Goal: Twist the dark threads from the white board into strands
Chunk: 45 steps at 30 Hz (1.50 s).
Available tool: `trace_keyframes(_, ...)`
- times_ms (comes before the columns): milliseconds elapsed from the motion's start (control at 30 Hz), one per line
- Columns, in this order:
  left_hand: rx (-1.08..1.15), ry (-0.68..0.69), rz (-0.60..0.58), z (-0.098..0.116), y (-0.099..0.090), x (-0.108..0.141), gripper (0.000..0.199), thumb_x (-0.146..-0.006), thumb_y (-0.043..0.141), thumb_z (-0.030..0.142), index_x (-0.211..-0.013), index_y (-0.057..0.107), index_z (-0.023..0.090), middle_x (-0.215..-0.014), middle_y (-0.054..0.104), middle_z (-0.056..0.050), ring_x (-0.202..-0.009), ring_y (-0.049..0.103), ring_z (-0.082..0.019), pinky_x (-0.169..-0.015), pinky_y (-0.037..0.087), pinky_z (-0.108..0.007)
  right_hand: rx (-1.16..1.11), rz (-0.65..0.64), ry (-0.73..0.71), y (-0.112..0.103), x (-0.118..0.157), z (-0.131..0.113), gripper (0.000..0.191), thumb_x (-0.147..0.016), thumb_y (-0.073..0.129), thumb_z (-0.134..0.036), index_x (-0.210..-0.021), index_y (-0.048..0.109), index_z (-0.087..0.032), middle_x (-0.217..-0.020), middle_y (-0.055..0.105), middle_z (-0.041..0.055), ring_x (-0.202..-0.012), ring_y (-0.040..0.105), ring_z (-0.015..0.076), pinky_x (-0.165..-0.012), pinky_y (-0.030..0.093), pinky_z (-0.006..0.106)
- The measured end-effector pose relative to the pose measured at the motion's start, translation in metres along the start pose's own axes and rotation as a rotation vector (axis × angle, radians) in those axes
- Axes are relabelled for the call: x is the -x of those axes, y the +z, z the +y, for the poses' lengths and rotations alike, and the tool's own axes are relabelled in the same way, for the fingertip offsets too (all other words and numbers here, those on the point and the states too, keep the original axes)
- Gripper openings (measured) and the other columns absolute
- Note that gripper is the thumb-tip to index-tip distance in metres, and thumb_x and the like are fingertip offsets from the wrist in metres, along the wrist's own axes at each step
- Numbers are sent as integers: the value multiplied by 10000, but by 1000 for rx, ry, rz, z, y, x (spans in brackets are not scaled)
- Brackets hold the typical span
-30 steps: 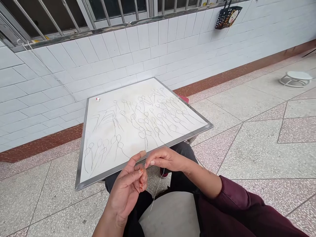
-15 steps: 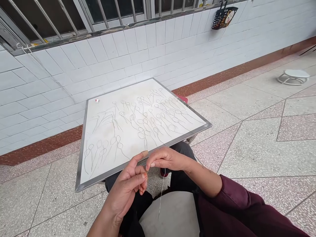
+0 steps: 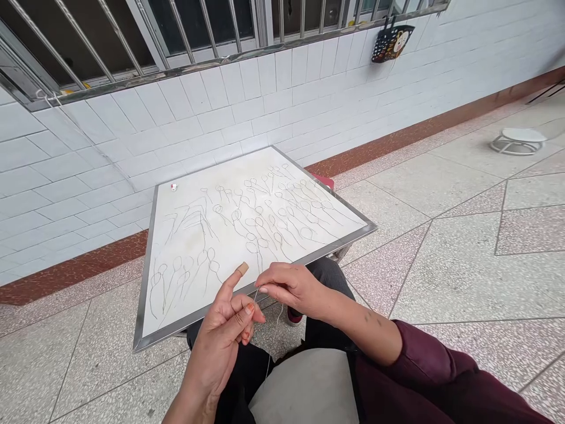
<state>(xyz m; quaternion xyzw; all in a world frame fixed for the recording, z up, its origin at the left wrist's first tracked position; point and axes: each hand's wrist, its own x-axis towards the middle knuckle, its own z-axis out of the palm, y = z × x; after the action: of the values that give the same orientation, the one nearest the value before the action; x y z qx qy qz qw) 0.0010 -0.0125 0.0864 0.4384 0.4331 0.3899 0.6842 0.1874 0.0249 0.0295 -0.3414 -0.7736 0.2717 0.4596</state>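
My left hand (image 3: pixel 223 335) is pinched, thumb against bent fingers, with the index finger pointing out and a tan wrap on its tip. Between thumb and finger it grips a thin pale wire (image 3: pixel 274 338). My right hand (image 3: pixel 302 288) pinches the same wire a little farther up, and a short taut piece spans the two hands. The loose tail hangs in a curve below my right hand, in front of my lap. Both hands are above the near edge of a white table (image 3: pixel 185 321) with a metal rim. Many thin wires (image 3: pixel 210 254) with looped ends lie spread on it.
Several straight or bent wires (image 3: pixel 170 219) lie at the table's left side, and a small red-and-white item (image 3: pixel 173 187) sits at its far left corner. Behind stands a tiled wall (image 3: pixel 247 109) with a barred window. A dotted bag (image 3: pixel 392 44) hangs there. A low round stool (image 3: pixel 518 140) stands right.
The hands have moved slightly apart, drawing a short stretch of wire between them. My left hand has shifted left, and the hanging tail has swung left. The view has tilted slightly.
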Motion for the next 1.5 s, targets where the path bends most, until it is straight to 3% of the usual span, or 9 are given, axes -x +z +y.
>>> trace_keyframes(467,324,-18,9,-3,2,-6,677,-801,711,174,-1430,460,186,-663,569,21,-523,390,-57,-520,313,-187,13,-110,-183,-16,-6,2,315,-1019,452,-360,-1031,726,-205,-722,529,2,-639,516,108,-577,408,211)
trace_keyframes(800,-87,-98,-108,11,-14,-7,643,-883,674,292,-1457,393,221,-754,674,-15,-405,288,-5,-437,195,-194,25,-149,-251,-19,-6,9,235,-994,530,-321,-1002,737,-209,-701,514,-26,-621,488,77,-587,394,179)
trace_keyframes(967,-155,-119,-117,14,-17,-9,632,-869,680,335,-1429,411,215,-755,670,-2,-362,283,5,-404,198,-191,18,-166,-180,-23,-9,4,297,-999,503,-390,-985,722,-188,-756,582,2,-639,510,84,-601,406,184)
trace_keyframes(1100,-232,-151,-169,18,-23,-8,632,-873,659,381,-1425,404,210,-764,676,-5,-346,292,-1,-378,206,-184,30,-171,-253,-24,-9,3,299,-995,514,-385,-922,728,-190,-734,600,3,-662,536,90,-616,416,186)
trace_keyframes(1167,-306,-171,-215,22,-28,-7,637,-882,640,401,-1439,386,225,-773,681,1,-342,327,-13,-374,250,-186,35,-180,-277,-23,-9,2,297,-995,517,-378,-912,728,-187,-725,603,2,-664,541,89,-614,418,184)
trace_keyframes(1233,-383,-174,-260,26,-31,-7,640,-896,616,418,-1458,360,248,-795,687,3,-415,477,-59,-445,389,-212,35,-178,-265,-21,-9,1,287,-996,519,-366,-923,725,-181,-728,603,2,-655,541,85,-605,417,181)
trace_keyframes(1300,-447,-152,-278,29,-31,-7,637,-905,601,428,-1466,350,261,-831,697,-4,-647,642,-134,-652,510,-279,43,-175,-237,-18,-8,-1,269,-993,526,-360,-944,723,-183,-728,601,-1,-643,538,84,-594,414,182)
trace_keyframes(1367,-486,-116,-253,27,-27,-8,632,-908,595,434,-1465,354,256,-860,706,-15,-840,668,-176,-804,508,-326,63,-163,-218,-15,-7,-4,266,-997,518,-356,-956,722,-190,-727,602,-3,-633,535,84,-587,410,184)
trace_keyframes(1500,-502,-57,-161,20,-18,-10,635,-911,570,443,-1473,343,253,-834,697,-9,-696,615,-150,-712,506,-315,102,-142,-188,-11,-4,-5,250,-992,527,-368,-1002,714,-202,-740,607,-3,-639,547,86,-591,406,187)
